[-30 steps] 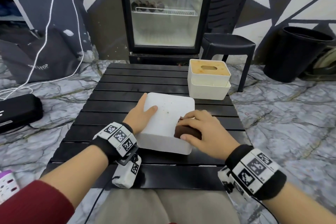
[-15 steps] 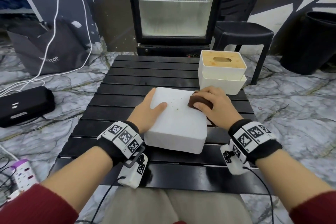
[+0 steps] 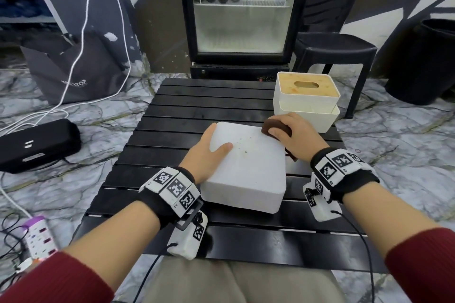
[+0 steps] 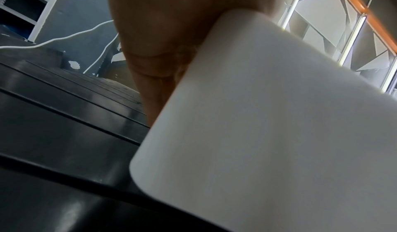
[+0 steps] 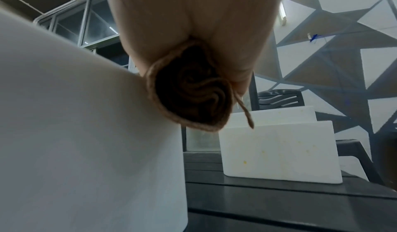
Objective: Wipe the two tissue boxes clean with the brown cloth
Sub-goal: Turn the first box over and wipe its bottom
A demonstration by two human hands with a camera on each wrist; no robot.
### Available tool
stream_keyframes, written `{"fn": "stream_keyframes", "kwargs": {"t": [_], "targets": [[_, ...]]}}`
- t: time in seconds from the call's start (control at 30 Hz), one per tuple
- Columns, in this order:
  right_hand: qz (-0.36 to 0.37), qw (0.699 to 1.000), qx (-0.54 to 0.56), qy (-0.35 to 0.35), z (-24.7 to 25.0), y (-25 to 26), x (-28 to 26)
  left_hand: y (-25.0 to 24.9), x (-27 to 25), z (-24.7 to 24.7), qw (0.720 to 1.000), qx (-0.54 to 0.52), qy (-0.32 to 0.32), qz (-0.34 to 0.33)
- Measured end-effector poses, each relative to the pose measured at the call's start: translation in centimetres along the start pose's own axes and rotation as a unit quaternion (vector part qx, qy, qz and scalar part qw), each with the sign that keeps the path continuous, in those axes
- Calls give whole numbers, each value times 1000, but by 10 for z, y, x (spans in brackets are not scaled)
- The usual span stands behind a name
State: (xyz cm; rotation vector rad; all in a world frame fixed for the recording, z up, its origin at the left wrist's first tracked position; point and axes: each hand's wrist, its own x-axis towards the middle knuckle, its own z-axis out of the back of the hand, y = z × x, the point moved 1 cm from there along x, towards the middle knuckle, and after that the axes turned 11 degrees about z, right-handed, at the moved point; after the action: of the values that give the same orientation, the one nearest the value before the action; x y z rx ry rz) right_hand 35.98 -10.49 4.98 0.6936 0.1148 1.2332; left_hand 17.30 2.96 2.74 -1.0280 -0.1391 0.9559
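The near tissue box [image 3: 243, 167] lies flat on the black slatted table [image 3: 197, 106], blank side up, its long axis running from the person toward the far right corner. Small brown specks sit on that upper face, approx in the far half, between the two hands.

The brown cloth [image 3: 272, 128] is bunched into a wad at the box's far right corner, touching the top edge there. The right hand [image 3: 293, 135] holds it w/ fingers curled over the wad and thumb tucked against its near side (the right wrist view shows the rolled cloth [image 5: 191, 94] gripped in the palm, a loose hem strand hanging down). So the specks lie to the left of and nearer than the cloth; a pull back along the long axis, toward the person, looks like the stroke that would cover them.

The left hand [image 3: 209, 152] braces the box's left side, thumb lying flat on top, other fingers straight down the far left wall.

The second tissue box [image 3: 306, 98], w/ a tan slotted lid, stands just beyond the right hand at the table's far right corner, and looks stained yellow on its side wall [image 5: 279, 150]. Not yet wiped, I'd judge.
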Motion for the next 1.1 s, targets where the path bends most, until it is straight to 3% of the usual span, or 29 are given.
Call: {"fn": "stream_keyframes", "kwargs": {"t": [0.17,0.37,0.63,1.1], "targets": [[1,999,-46,7,9,13,-2,-1,-2,0,1000,-5,4,-8],[122,986,-81,76,7,64,-39,-3,-3,-1,1000,-1,-1,-18],[181,963,-148,134,-13,81,-73,-4,-5,-2,1000,-11,9,-24],[111,979,-137,101,-14,46,-25,0,0,-1,1000,11,-6,-18]]}}
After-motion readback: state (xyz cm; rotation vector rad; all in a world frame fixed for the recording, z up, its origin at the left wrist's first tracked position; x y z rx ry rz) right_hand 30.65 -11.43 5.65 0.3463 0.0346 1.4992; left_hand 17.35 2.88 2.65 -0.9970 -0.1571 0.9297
